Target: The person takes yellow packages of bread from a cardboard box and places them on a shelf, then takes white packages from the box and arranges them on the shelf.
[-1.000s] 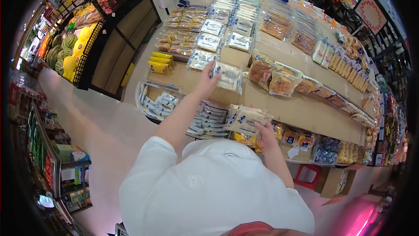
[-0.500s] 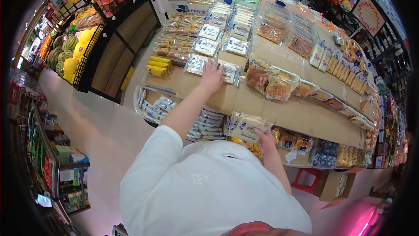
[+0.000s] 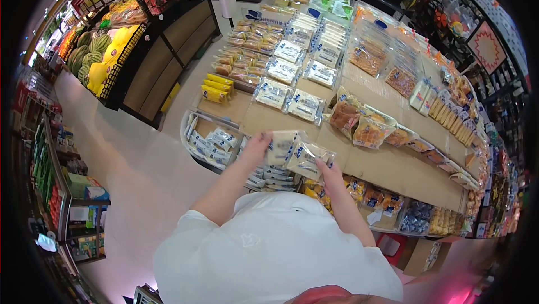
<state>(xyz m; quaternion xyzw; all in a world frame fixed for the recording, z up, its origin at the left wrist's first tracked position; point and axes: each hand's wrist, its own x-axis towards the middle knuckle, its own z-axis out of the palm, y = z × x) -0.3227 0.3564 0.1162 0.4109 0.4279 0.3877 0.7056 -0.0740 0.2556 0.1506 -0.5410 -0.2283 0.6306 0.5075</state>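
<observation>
Between my hands, above the front part of the cardboard-covered display table [image 3: 387, 163], are clear packs of pale flat bread. My left hand [image 3: 259, 145] closes on the edge of the left pack [image 3: 279, 148]. The right pack [image 3: 306, 160] is gripped at its right edge by my right hand [image 3: 330, 172], and the two packs overlap or touch. Just beyond them, two similar packs, one on the left [image 3: 273, 93] and one on the right [image 3: 305, 105], lie side by side on the cardboard.
Yellow packets [image 3: 215, 87] lie at the table's left. Bagged round breads [image 3: 370, 130] stand to the right. A front bin [image 3: 210, 135] holds small white packets. Beyond the aisle at left is a fruit stand [image 3: 109, 57]; a red stool [image 3: 391, 246] is below the table.
My left hand has come back from the packs on the table toward my body and now holds a pack. My right hand has lifted its packs slightly forward, and the view has shifted.
</observation>
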